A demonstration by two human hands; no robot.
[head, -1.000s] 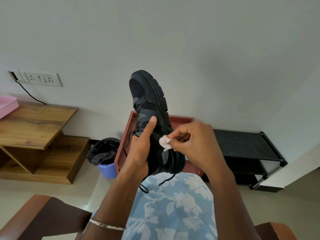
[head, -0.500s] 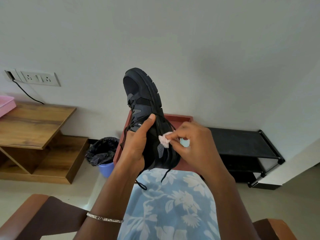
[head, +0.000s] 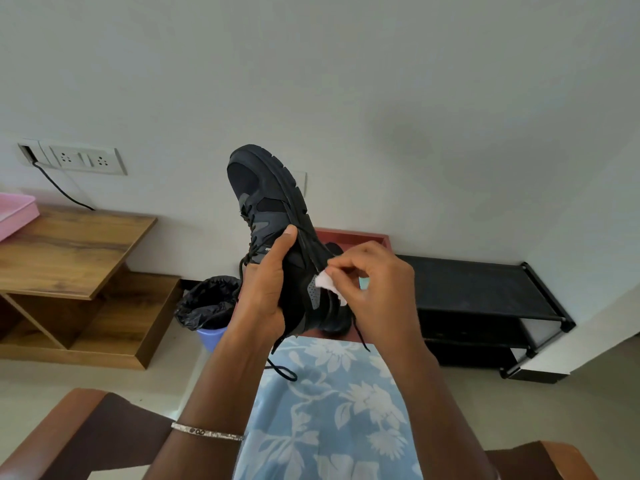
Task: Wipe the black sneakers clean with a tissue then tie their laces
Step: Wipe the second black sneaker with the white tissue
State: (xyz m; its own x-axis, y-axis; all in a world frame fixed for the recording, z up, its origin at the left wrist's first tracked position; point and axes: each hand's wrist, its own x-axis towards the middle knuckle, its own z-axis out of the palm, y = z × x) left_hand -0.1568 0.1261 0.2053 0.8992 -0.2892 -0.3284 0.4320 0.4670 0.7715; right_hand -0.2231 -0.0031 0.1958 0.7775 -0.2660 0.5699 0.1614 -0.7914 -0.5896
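My left hand point(head: 265, 292) grips a black sneaker point(head: 273, 209) held up in front of me, toe pointing up, thumb along its side. Loose black laces point(head: 282, 370) hang from it over my lap. My right hand point(head: 375, 285) pinches a small white tissue point(head: 327, 284) and presses it against the sneaker's side near the heel. A second dark sneaker point(head: 334, 247) shows partly behind my right hand, inside the red tray.
A red tray point(head: 349, 235) stands behind the shoe against the wall. A black shoe rack point(head: 485, 292) is to the right, a wooden shelf unit point(head: 76, 258) to the left, and a blue bin with a black liner point(head: 207, 306) between them. Chair arms flank my lap.
The tissue in my right hand has slid along the sneaker's side near the heel. My left hand has kept hold of the sneaker and shifted with it slightly.
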